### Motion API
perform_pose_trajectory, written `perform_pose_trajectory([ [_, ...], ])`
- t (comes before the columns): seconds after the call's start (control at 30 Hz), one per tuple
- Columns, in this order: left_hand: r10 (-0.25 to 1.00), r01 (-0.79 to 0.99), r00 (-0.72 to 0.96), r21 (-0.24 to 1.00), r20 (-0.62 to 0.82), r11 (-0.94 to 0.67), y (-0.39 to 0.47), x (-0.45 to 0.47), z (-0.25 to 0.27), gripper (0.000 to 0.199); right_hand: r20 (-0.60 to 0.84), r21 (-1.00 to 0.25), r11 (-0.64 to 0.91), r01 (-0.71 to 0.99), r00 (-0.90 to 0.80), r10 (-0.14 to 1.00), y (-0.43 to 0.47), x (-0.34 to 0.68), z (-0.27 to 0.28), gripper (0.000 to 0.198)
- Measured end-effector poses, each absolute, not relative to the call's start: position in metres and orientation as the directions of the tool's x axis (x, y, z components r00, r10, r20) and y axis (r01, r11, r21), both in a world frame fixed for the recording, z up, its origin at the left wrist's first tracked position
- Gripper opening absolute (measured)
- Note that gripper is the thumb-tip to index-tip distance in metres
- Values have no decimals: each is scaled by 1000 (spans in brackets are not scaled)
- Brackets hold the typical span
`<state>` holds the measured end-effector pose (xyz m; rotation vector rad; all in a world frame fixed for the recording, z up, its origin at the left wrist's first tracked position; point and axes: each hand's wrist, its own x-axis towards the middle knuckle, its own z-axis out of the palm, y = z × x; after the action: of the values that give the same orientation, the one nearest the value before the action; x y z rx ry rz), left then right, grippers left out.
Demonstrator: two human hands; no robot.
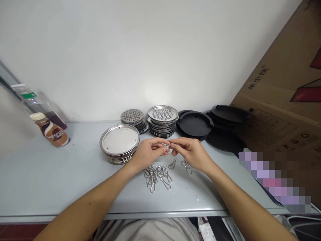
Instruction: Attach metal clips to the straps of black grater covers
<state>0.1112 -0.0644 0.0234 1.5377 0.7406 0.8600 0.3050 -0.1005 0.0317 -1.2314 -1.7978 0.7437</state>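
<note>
My left hand (pixel 153 149) and my right hand (pixel 187 149) meet above the table, fingertips pinched together. Between them is a wire snap hook (pixel 166 146), mostly covered by the fingers. Below my left hand lies a loose pile of similar wire snap hooks (pixel 151 180). One single snap hook (pixel 172 164) rests apart from the pile, under the gap between my hands. A few more hooks (pixel 188 169) lie beneath my right hand, partly hidden by it. Close to my left wrist stands a stack of round metal plates (pixel 119 140) with small holes.
Behind my hands are perforated metal discs (pixel 132 116), a stack of grater discs (pixel 163 114) and black round trays (pixel 195 124). More black trays (pixel 227 139) lean by a cardboard box (pixel 276 110). A coffee bottle (pixel 51 131) and a clear bottle (pixel 37 100) stand at the left.
</note>
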Motion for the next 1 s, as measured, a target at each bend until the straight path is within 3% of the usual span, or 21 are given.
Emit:
perform_pose_trajectory([
  [0.33, 820, -95, 571, 995, 45, 12, -61, 109, 24, 19, 328, -820, 328, 469, -84, 941, -99, 307, 26, 14],
  [0.5, 808, -104, 587, 994, 37, 30, -61, 110, 23, 29, 311, -830, 340, 441, -139, 940, -100, 304, 27, 13],
  [0.63, 821, -127, 571, 990, 16, 68, -60, 109, 23, 21, 346, -792, 368, 487, -138, 928, -101, 303, 28, 11],
  [0.77, 770, -115, 637, 984, -33, 137, -61, 107, 22, 27, 369, -769, 376, 518, -121, 922, -100, 303, 27, 9],
  [1.0, 813, -84, 580, 990, -42, 111, -59, 108, 21, 32, 391, -729, 384, 567, -115, 913, -101, 303, 27, 10],
])
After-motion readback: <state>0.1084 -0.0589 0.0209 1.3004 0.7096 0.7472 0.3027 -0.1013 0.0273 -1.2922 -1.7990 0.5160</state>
